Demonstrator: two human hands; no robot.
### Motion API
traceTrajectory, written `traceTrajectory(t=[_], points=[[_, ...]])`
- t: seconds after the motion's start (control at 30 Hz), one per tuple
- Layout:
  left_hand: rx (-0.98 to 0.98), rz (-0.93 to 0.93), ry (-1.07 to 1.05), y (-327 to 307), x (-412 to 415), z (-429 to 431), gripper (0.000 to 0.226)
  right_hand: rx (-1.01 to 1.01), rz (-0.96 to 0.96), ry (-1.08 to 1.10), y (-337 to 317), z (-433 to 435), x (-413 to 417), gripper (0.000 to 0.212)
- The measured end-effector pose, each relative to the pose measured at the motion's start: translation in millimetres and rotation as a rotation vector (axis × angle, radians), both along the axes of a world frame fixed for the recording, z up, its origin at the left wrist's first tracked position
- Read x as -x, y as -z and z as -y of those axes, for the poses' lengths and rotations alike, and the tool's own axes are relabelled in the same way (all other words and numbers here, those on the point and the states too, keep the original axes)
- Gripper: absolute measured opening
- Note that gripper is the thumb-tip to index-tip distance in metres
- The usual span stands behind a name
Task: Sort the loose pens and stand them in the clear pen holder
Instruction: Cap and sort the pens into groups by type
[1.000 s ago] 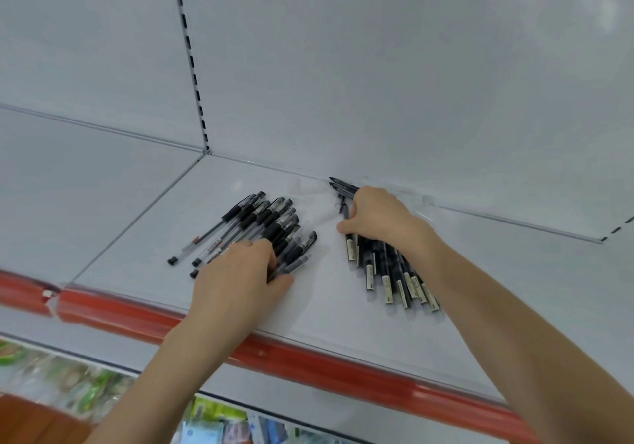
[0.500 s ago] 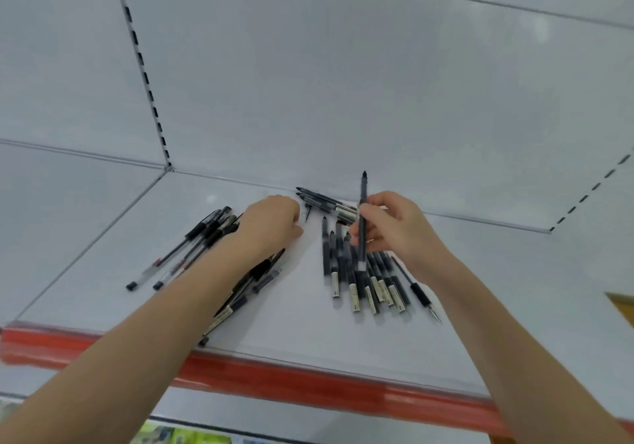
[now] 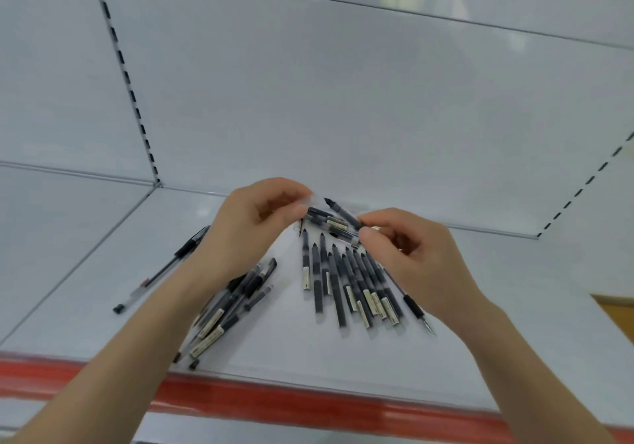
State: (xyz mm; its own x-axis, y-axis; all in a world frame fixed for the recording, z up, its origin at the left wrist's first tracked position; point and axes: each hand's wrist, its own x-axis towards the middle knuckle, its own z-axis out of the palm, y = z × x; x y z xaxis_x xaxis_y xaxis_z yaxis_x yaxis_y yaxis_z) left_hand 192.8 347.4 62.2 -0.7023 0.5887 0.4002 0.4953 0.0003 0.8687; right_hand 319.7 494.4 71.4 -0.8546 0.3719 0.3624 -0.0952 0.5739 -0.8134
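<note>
Black gel pens lie on a white shelf (image 3: 480, 323). A fanned row of pens (image 3: 346, 282) lies in the middle, and a slanted pile of pens (image 3: 233, 303) lies to its left, partly under my left forearm. Above the row, near the back wall, my left hand (image 3: 254, 224) and my right hand (image 3: 415, 258) pinch the two ends of a small bunch of pens (image 3: 329, 223). One of these pens sticks out up and to the left. I cannot make out a clear pen holder.
A single clear-barrelled pen (image 3: 161, 268) lies apart at the left. Another pen (image 3: 417, 311) with a metal tip lies by my right wrist. A red strip (image 3: 308, 406) runs along the shelf's front edge. The back wall is plain white panels.
My left hand has left the slanted pile and come over to the bunch near the back wall. My right hand has lowered the pen it held upright. Both hands now hold the bunch.
</note>
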Motion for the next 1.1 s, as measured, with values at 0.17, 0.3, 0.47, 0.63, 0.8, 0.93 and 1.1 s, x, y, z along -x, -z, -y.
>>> traceTrajectory(t=[0.17, 0.3, 0.47, 0.63, 0.8, 0.93, 1.1], points=[[0.031, -0.118, -0.06, -4, -3, 8, 0.03, -0.033, 0.006, -0.034, -1, 4, 0, 0.02], [0.065, -0.173, -0.065, -8, -5, 12, 0.031, -0.026, 0.044, -0.047, -2, 4, 0, 0.018], [-0.071, 0.203, -0.025, -11, -13, 7, 0.009, 0.063, -0.041, -0.008, -3, 6, -4, 0.027], [-0.339, 0.855, 0.14, -15, -15, 1, 0.023, 0.093, -0.012, -0.089, -1, 17, -8, 0.016], [-0.404, 0.931, 0.153, -15, -18, -2, 0.02, 0.054, 0.008, -0.113, 3, 26, -8, 0.009], [-0.418, 0.873, 0.138, -13, -21, -2, 0.008, 0.041, 0.018, -0.098, 2, 28, -6, 0.018], [-0.425, 0.648, 0.029, -11, -28, -4, 0.013, 0.118, 0.004, -0.102, 5, 32, -5, 0.011]])
